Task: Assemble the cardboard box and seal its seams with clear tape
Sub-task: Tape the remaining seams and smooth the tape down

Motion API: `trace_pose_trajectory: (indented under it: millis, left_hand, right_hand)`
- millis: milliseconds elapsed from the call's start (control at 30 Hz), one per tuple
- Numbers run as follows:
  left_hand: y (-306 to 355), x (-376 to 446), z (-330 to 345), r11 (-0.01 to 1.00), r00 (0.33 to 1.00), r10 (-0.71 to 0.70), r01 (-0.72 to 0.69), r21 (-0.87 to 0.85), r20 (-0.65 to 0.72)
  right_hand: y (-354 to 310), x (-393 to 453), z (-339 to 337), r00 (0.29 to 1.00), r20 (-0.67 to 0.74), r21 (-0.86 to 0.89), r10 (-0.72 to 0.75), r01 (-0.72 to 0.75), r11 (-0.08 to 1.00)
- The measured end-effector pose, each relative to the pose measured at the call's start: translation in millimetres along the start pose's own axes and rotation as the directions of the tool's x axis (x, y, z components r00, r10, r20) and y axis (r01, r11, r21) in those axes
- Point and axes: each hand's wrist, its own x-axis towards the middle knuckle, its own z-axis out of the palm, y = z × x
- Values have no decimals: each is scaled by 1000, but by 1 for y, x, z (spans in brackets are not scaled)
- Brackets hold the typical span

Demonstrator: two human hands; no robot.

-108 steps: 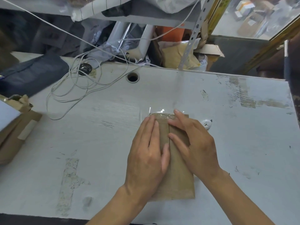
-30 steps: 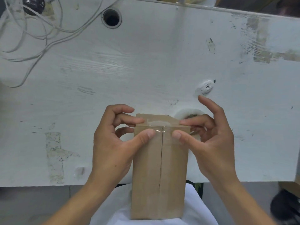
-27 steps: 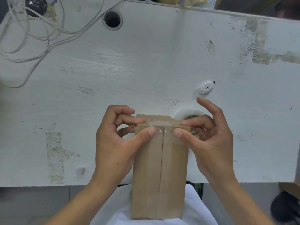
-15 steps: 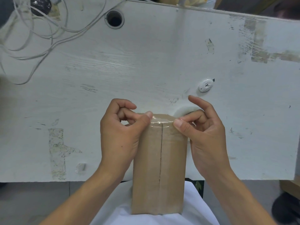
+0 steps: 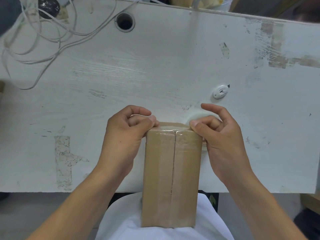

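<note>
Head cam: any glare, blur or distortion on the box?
Head view: glare only on the clear tape at the cardboard box far edge; box and both hands sharp; wide-angle bowing curves the table edges; light is soft, shadows faint.

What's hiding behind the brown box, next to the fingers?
Behind the cardboard box, by the right hand, a whitish round roll of clear tape peeks out on the table. Box and fingers cover most of it.

Plain brown cardboard box (image 5: 170, 177), flaps closed, centre seam running lengthwise, clear tape (image 5: 166, 133) wrapped over its far top edge, sticking out past the surface's (image 5: 155, 75) near edge.
</note>
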Motion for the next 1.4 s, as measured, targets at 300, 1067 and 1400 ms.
trace_pose_trajectory:
  millis: [300, 1067, 1400]
  left_hand:
    - [-25, -9, -15, 487, 717, 593, -681, 547, 366]
    - [-32, 8, -25, 705, 756, 388, -612, 359, 527]
    - [-49, -30, -14, 843, 878, 477, -467, 267, 30]
  right_hand:
    - [9, 0, -6, 958, 80, -117, -276, 284, 952]
    - [27, 3, -32, 863, 463, -355, -203, 390, 850]
    - [30, -14, -32, 907, 268, -220, -325, 386, 896]
